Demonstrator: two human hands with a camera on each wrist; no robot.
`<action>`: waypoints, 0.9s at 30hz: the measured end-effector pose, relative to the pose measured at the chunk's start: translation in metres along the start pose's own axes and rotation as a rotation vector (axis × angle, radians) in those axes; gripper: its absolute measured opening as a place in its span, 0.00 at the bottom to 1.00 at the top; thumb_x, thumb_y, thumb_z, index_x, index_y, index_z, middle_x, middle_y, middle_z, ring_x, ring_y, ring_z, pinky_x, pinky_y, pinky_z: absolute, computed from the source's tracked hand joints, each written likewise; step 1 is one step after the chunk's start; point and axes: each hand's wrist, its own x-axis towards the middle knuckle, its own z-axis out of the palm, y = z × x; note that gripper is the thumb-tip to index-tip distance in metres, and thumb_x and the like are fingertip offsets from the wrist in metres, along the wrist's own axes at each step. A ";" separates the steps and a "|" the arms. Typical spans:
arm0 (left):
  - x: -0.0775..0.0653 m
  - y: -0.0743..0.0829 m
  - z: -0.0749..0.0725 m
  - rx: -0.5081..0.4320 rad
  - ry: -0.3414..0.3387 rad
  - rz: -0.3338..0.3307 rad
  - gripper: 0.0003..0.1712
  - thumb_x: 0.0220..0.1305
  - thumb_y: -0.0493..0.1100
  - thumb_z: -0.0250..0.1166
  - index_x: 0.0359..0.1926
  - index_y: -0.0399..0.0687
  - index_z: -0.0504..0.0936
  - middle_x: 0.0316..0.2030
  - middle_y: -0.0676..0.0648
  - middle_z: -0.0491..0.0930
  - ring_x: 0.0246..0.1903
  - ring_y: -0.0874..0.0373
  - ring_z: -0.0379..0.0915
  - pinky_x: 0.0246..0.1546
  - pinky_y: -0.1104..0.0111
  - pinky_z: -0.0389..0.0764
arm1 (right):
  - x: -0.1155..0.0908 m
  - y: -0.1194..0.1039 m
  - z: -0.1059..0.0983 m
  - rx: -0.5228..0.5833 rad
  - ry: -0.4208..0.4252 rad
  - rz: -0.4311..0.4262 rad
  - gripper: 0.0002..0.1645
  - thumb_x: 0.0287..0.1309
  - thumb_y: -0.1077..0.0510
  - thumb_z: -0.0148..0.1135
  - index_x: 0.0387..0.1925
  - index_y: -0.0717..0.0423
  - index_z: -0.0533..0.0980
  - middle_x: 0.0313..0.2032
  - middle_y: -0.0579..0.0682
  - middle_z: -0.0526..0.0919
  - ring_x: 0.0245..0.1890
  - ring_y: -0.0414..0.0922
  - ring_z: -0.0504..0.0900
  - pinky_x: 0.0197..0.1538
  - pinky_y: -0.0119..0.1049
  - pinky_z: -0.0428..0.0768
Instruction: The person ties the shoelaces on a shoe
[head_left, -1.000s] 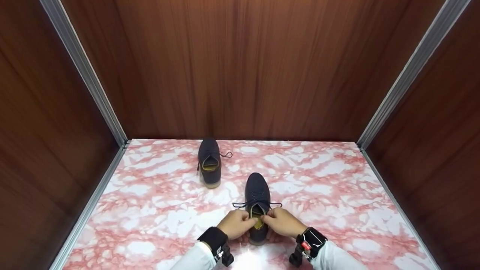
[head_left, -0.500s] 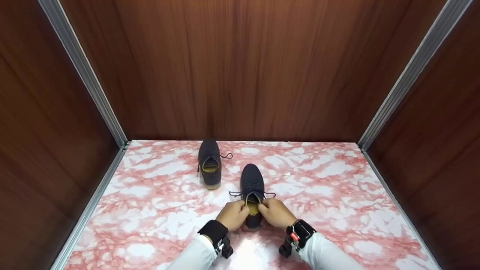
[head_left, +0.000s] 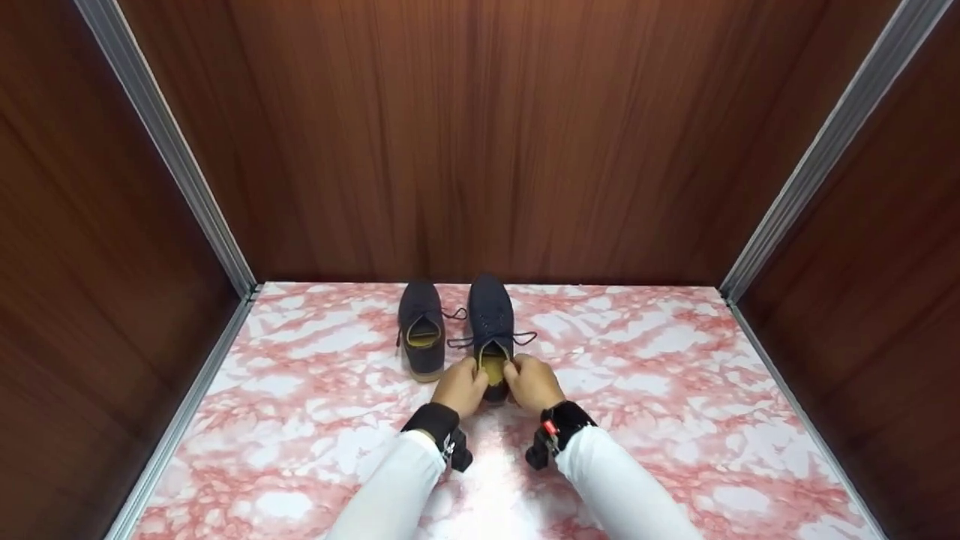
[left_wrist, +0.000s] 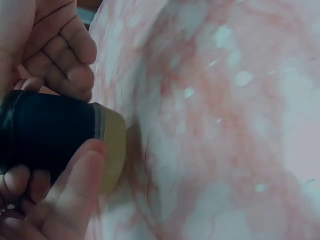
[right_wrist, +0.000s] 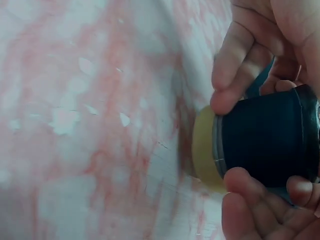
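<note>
A dark navy lace-up shoe (head_left: 491,307) points toward the back wall, in front of me in the head view. My left hand (head_left: 461,388) grips the left side of its opening near the heel, thumb over the collar. On the opposite side my right hand (head_left: 534,382) holds the collar the same way. A yellowish insole shows between the thumbs, and the laces stick out to both sides. Both wrist views show fingers around the dark heel (left_wrist: 52,132) and its tan sole (right_wrist: 205,150). Just left stands a matching shoe (head_left: 420,300), apart from the held one.
The pink-and-white marbled surface (head_left: 637,450) lies under everything. A brown wood-grain wall (head_left: 480,150) closes the back, with similar panels at both sides. Grey metal rails (head_left: 172,150) run along the corners.
Both hands have carried the gripped shoe forward and a little left, away from me. It now stands beside the other shoe, which has stayed in place.
</note>
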 end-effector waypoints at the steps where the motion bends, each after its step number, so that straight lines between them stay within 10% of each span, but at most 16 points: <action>1: 0.003 -0.002 0.001 -0.005 0.016 -0.001 0.13 0.68 0.43 0.56 0.25 0.46 0.73 0.20 0.49 0.72 0.22 0.53 0.69 0.26 0.56 0.70 | 0.002 0.000 0.002 -0.006 0.018 0.003 0.18 0.71 0.54 0.58 0.24 0.54 0.77 0.22 0.52 0.83 0.25 0.47 0.81 0.33 0.41 0.77; 11: 0.011 0.020 -0.002 0.037 0.056 -0.238 0.12 0.61 0.39 0.60 0.24 0.46 0.67 0.21 0.47 0.70 0.26 0.47 0.71 0.30 0.59 0.71 | 0.007 -0.008 0.018 -0.002 0.137 0.119 0.20 0.71 0.52 0.61 0.23 0.57 0.73 0.24 0.59 0.83 0.28 0.57 0.82 0.35 0.49 0.78; 17: 0.021 -0.002 0.013 0.051 0.135 -0.257 0.15 0.67 0.47 0.60 0.25 0.47 0.72 0.24 0.42 0.81 0.30 0.42 0.81 0.35 0.50 0.79 | 0.010 -0.012 0.020 0.006 0.161 0.107 0.19 0.70 0.54 0.62 0.23 0.58 0.77 0.25 0.60 0.86 0.31 0.58 0.85 0.37 0.51 0.80; 27: 0.008 0.014 -0.005 -0.002 0.163 -0.279 0.10 0.72 0.40 0.60 0.40 0.35 0.81 0.35 0.35 0.87 0.41 0.37 0.85 0.47 0.49 0.82 | 0.002 -0.005 0.018 0.101 -0.090 -0.024 0.11 0.72 0.54 0.61 0.38 0.58 0.83 0.35 0.53 0.89 0.38 0.48 0.86 0.47 0.44 0.84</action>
